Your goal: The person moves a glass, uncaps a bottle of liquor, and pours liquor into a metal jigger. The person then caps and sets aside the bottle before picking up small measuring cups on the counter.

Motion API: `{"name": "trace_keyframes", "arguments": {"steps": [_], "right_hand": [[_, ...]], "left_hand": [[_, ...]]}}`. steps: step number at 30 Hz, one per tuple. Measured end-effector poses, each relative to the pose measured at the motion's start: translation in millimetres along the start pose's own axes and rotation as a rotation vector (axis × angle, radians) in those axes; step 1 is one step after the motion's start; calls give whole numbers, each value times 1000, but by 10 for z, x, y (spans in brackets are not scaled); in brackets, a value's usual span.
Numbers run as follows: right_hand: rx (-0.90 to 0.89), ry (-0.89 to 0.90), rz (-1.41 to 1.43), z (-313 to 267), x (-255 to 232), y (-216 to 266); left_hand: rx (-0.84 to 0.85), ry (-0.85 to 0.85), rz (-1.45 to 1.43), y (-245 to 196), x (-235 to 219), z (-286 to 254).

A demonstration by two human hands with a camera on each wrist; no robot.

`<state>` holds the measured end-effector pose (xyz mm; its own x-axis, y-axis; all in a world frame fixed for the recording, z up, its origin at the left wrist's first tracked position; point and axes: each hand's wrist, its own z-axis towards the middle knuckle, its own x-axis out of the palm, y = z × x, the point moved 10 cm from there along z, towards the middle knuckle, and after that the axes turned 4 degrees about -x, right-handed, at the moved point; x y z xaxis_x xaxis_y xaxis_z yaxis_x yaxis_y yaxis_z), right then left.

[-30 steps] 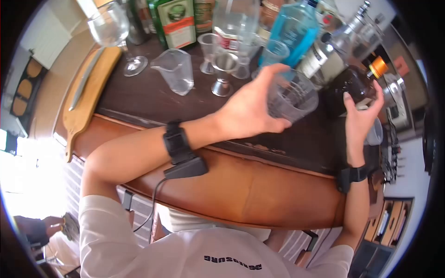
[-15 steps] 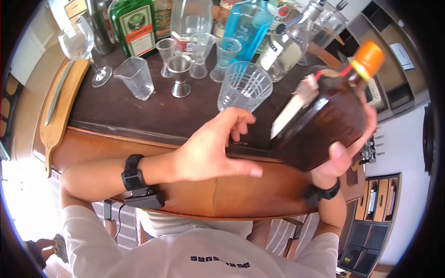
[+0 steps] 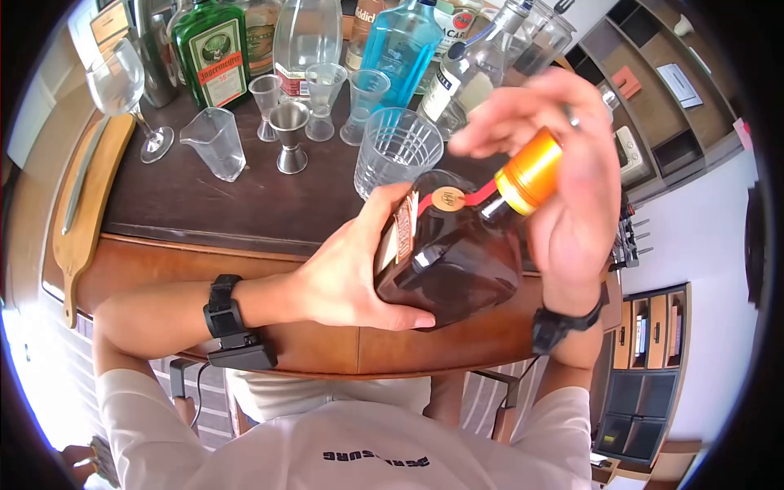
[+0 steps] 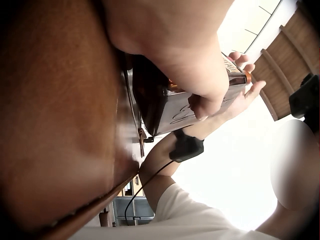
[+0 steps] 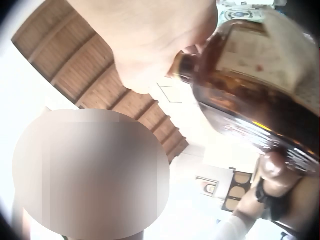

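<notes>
My left hand [image 3: 339,278] grips a dark brown, square-sided liquor bottle [image 3: 465,273] round its body, thumb on the near side. The bottle leans to the right above the leather edge of the table, with a red ribbon and round seal at its shoulder. Around its orange-gold cap [image 3: 529,173] is my right hand [image 3: 581,192], blurred, fingers spread and reaching over the cap. In the right wrist view the bottle [image 5: 250,75] shows its pale label. A cut-glass tumbler [image 3: 377,167] stands just behind the bottle, partly hidden by it.
Left of the tumbler stand a steel jigger [image 3: 291,143], small hourglass-shaped glasses [image 3: 324,98] and a clear spouted cup [image 3: 214,145]. Green [image 3: 211,57], blue [image 3: 404,49] and clear bottles line the back. A stemmed glass [image 3: 118,77] and a wooden board [image 3: 98,196] with a knife are at left.
The tumbler left my left hand and now stands on the table. My right hand brought the bottle in from the right; the left hand took its body, and the right moved up to the cap.
</notes>
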<state>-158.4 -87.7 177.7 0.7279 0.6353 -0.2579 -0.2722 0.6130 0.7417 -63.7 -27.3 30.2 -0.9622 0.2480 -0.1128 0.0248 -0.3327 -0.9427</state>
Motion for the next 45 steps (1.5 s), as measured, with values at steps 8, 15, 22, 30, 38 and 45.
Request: {"name": "trace_keyframes", "arguments": {"steps": [8, 15, 22, 30, 38, 45], "right_hand": [[135, 101, -522, 93, -89, 93], [-36, 282, -335, 152, -54, 80], [-282, 465, -64, 163, -79, 114], [115, 265, -503, 108, -123, 91], [-414, 467, -523, 66, -274, 528], [43, 116, -235, 93, -1044, -69]], "left_hand": [[26, -66, -12, 14, -132, -17], [-63, 12, -154, 58, -104, 7], [-102, 59, -274, 15, -75, 48], [38, 6, -27, -9, -93, 7], [45, -4, 19, 40, -104, -11], [51, 22, 11, 17, -94, -37]]}}
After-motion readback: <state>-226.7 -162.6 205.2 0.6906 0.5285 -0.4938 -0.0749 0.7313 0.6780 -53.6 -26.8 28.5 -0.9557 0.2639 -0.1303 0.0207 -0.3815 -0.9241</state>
